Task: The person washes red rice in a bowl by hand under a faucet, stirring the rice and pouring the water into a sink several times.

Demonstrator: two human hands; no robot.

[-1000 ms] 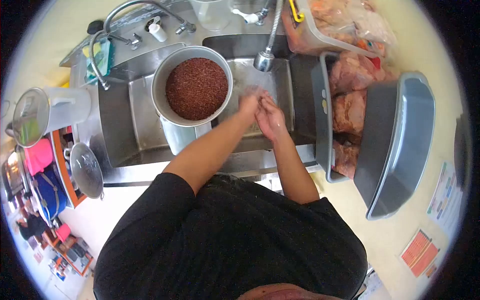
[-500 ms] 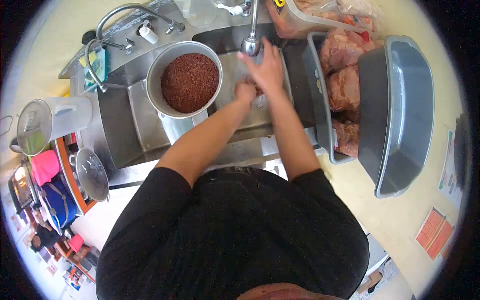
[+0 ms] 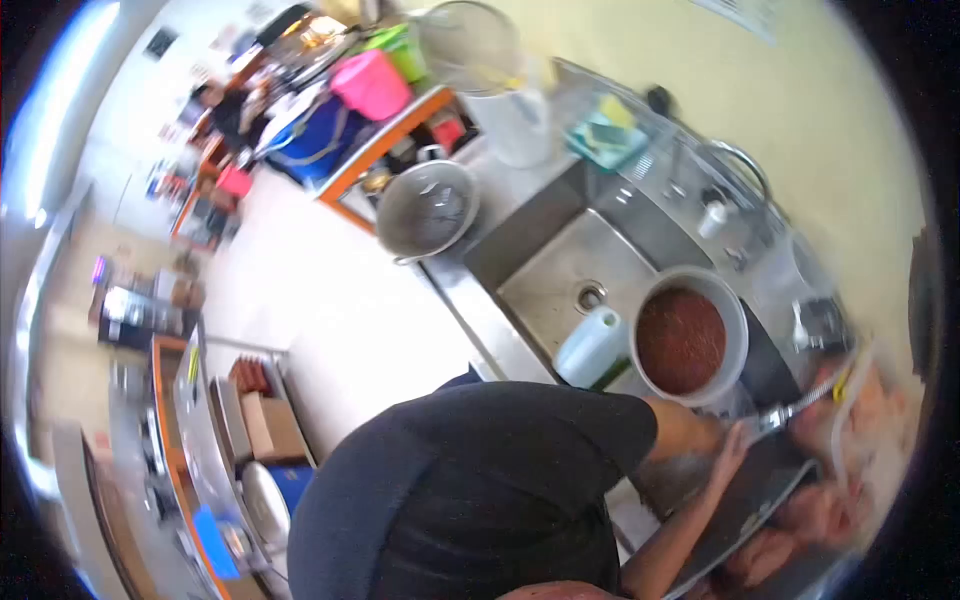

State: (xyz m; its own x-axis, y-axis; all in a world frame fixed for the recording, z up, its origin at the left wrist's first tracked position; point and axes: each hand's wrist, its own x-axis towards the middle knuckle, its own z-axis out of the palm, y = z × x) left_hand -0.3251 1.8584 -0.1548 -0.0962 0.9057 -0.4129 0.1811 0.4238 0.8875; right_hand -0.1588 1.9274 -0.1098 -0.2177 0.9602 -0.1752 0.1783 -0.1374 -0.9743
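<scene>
My left hand [image 3: 712, 438] and my right hand [image 3: 732, 458] are close together over the sink, beside the metal spray head [image 3: 774, 418] of the tap. The right hand's fingers look stretched out, with nothing visible in them. My left hand is blurred and its fingers are hidden. Just above the left forearm sits a large metal pot [image 3: 742, 345] holding a reddish-brown grainy mass [image 3: 682, 340]. A pale blue pitcher-like container [image 3: 590, 346] lies in the sink next to the pot.
Raw meat [image 3: 815, 515] fills a grey tub at lower right. A metal colander [image 3: 428, 208] rests at the counter's left end, near a clear plastic jug [image 3: 512, 128]. A sponge tray [image 3: 606, 145] stands behind the sink [image 3: 545, 270]. Another person [image 3: 235, 112] is far off at upper left.
My head has turned left, so the sink and both hands have shifted to the lower right of the view. The right hand, spread before, now sits nearer the left hand in the image.
</scene>
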